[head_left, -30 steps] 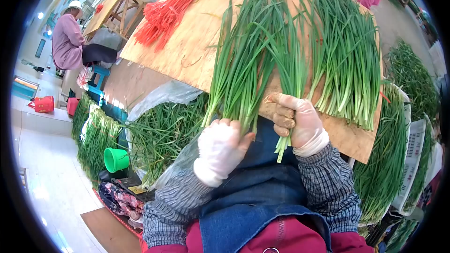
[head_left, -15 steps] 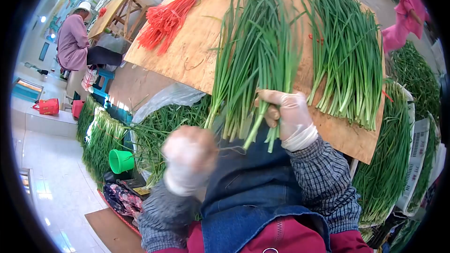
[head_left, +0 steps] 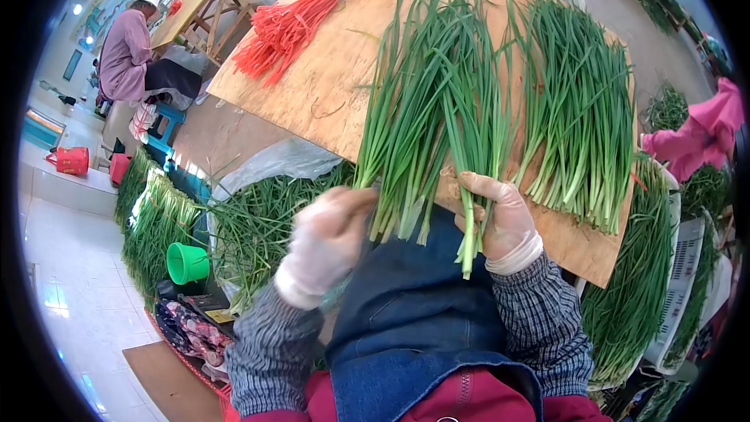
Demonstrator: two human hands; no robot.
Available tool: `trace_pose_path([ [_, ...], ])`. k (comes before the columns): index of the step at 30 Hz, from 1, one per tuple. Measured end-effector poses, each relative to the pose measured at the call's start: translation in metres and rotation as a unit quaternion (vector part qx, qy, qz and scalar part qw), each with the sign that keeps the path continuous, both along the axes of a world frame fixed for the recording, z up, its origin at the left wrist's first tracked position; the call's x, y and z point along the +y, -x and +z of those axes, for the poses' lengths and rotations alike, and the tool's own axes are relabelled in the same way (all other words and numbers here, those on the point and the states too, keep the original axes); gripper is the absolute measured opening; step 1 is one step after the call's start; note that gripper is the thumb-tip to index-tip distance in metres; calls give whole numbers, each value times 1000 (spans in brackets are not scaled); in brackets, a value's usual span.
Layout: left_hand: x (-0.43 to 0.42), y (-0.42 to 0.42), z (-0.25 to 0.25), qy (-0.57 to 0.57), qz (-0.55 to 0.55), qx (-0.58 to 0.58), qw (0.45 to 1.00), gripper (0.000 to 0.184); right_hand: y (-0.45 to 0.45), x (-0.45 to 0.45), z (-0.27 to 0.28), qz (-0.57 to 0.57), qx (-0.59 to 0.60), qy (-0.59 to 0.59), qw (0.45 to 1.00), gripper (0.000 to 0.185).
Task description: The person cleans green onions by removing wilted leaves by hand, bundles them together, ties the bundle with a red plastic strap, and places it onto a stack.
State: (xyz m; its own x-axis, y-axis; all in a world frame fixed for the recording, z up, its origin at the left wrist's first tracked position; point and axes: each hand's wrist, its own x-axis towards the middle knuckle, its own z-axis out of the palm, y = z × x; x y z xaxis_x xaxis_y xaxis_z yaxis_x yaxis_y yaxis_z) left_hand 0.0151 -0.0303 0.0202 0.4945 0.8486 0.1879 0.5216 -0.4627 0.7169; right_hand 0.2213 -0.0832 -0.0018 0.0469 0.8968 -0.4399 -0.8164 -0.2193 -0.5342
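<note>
On the worktop (head_left: 312,82), a levelled pile (head_left: 578,101) and a looser bunch (head_left: 414,86) of green stalks

The worktop stretches ahead of the person. On its right side the pile lies flat, pale ends roughly level toward the near edge, likely to keep the stalks even and within reach. Beside it, the looser bunch has its ends jutting past the edge, perhaps so that single stalks are easy to pick out. Farther off to the left, red strips (head_left: 289,35) lie fanned, presumably kept clear of the leaves. The right hand (head_left: 506,223) has its fingers closed around a few stalks (head_left: 468,254) just above their pale ends; the leaves rest over the worktop, which probably bears their weight. The left hand (head_left: 326,238) is at the looser bunch's lower left, fingers curled; whether they grip a stalk, I cannot tell
</note>
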Motion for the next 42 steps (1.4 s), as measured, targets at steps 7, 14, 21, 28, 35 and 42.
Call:
trace_pose_path([
  [7,98,-78,-7,-22,8,271,962,36,-28,-9,47,31,110,-169,979,23],
  [14,146,-13,7,-62,207,192,957,36,-34,13,19,31,114,-203,972,28],
  [21,155,51,-49,-206,250,228,918,31,-61,-7,51,69,176,-372,909,34],
  [28,-3,-51,-21,-171,-27,152,973,21,-38,19,49,36,145,-263,953,30],
  [35,-2,-27,-45,-213,2,32,977,8,-24,18,26,37,106,-187,976,21],
  [42,-41,200,-57,-134,314,68,937,17,-8,20,0,19,108,-53,993,21],
])
